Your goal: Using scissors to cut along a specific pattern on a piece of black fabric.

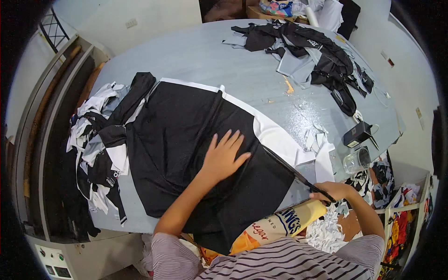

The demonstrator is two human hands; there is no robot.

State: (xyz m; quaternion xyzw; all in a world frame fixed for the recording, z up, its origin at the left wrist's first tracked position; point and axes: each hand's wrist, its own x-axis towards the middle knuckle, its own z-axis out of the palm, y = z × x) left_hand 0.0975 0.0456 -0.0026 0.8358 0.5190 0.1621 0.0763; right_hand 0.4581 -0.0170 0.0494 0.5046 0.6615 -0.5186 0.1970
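Observation:
A large black fabric piece (186,126) with a white border (275,135) is spread over the table's near side, its lower end hanging off the edge. My left hand (225,156) lies flat on the black cloth, fingers spread. In my right hand (332,192) are long dark scissors (301,176), gripped by the handles. Their blades point up and left along the line between black cloth and white border. A curled white strip (324,161) lies just right of the blades.
Black and white scraps pile up on the left (100,149); black garment pieces (317,51) lie at the far right. A black box (358,134) and a clear glass (357,161) stand near the right edge. A yellow printed bag (280,224) sits against my front, above white scraps (333,231).

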